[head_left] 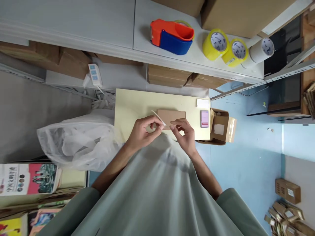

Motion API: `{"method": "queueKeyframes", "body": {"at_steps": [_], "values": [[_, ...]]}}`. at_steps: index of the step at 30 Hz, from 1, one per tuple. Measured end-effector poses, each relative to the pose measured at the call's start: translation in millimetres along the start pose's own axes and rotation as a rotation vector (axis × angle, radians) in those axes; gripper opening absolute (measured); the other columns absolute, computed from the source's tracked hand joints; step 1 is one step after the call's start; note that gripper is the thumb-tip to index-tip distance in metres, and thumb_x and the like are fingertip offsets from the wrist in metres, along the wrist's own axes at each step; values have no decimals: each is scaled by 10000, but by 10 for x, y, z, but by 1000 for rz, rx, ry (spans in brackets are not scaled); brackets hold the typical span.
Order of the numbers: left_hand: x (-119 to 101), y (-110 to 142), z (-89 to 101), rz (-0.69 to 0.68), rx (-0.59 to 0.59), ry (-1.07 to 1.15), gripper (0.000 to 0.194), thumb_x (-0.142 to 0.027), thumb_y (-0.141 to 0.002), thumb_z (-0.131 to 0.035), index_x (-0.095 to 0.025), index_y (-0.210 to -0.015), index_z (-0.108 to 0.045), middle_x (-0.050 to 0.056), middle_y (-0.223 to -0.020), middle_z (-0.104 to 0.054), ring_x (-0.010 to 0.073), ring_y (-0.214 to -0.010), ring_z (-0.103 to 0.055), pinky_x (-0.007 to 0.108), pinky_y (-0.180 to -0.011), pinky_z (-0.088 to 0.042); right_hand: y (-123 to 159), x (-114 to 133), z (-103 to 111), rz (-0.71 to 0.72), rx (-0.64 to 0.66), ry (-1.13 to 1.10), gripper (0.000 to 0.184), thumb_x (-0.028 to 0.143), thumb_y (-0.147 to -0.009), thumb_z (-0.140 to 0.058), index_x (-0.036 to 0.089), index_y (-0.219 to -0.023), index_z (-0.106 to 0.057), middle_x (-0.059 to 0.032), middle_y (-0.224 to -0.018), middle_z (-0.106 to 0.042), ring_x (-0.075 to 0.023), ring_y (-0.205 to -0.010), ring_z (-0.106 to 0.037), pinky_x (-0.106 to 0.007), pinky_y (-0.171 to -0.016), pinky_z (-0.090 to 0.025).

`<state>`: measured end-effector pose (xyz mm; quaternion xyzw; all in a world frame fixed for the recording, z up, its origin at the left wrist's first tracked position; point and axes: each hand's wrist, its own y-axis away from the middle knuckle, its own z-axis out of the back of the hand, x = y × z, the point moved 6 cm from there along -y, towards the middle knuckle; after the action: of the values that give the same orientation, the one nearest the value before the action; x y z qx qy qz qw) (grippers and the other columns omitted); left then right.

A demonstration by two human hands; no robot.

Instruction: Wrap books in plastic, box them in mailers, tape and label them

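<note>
My left hand (147, 131) pinches a thin white slip (158, 117), perhaps a label, between thumb and fingers. The slip is seen nearly edge-on, so its face is hidden. Just to the right, my right hand (184, 133) is held with thumb and forefinger curved towards each other and a small gap between their tips. Nothing shows in it. Beneath and beyond both hands, a flat brown cardboard box (172, 114) lies on the pale yellow table (135, 101). The hands partly cover its near edge.
A phone (204, 118) and a white block (202, 103) lie at the table's right end. An open carton (220, 127) stands beyond. Left is a clear plastic bag (78, 141). The shelf above holds a tape dispenser (172, 36) and tape rolls (215, 44).
</note>
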<state>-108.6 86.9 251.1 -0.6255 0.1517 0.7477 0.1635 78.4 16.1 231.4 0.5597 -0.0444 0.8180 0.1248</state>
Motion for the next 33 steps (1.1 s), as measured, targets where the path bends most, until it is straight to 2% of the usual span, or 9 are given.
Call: {"method": "queueKeyframes", "body": {"at_steps": [3,6,13,18,22,28,33], "values": [[52,49,224,-64,34,-67,132,-328,-950,-679,-294,-832,-727,5,-793,-753,196,-720,-655,349,-703,-509,94,410,-197,160,9,113,92,402,-1015,-786,369,-1061,-859,-32,-1012,-737,-187,-795,-704,-356,-666,-620],[140,115,387,-85,59,-89,118,-308,-931,-659,-307,-838,-732,9,-817,-773,210,-771,-702,356,-763,-547,130,604,-425,240,10,239,96,346,-1018,-783,373,-1077,-854,-44,-1036,-745,-205,-831,-727,-366,-668,-622],[378,254,625,-57,76,-114,128,-336,-942,-636,-324,-857,-730,11,-847,-794,226,-833,-732,375,-850,-583,76,656,-842,367,47,465,116,289,-1051,-716,335,-1002,-810,-58,-989,-774,-234,-903,-761,-377,-745,-608],[618,310,761,-76,30,-193,114,-291,-929,-632,-296,-856,-719,8,-853,-789,215,-832,-733,347,-834,-570,11,523,-1023,363,129,547,143,229,-1036,-660,291,-947,-753,-57,-986,-779,-214,-879,-749,-336,-682,-557],[887,333,921,-53,-24,-278,96,-239,-869,-626,-275,-833,-708,8,-853,-792,210,-824,-737,323,-794,-559,-40,388,-996,305,117,528,141,218,-1026,-632,260,-921,-715,-52,-984,-756,-180,-800,-724,-303,-639,-549],[1223,363,1183,53,-51,-346,119,-233,-866,-602,-243,-815,-709,21,-870,-810,202,-818,-741,309,-776,-549,-107,251,-794,137,102,475,154,259,-1011,-620,242,-887,-710,-48,-988,-737,-158,-725,-683,-303,-642,-600],[1500,396,1543,155,-191,-419,78,-233,-837,-645,-254,-803,-712,15,-855,-812,218,-800,-738,323,-795,-541,-141,210,-559,61,4,449,143,294,-987,-628,241,-887,-716,-52,-979,-735,-173,-756,-684,-309,-634,-616]]}}
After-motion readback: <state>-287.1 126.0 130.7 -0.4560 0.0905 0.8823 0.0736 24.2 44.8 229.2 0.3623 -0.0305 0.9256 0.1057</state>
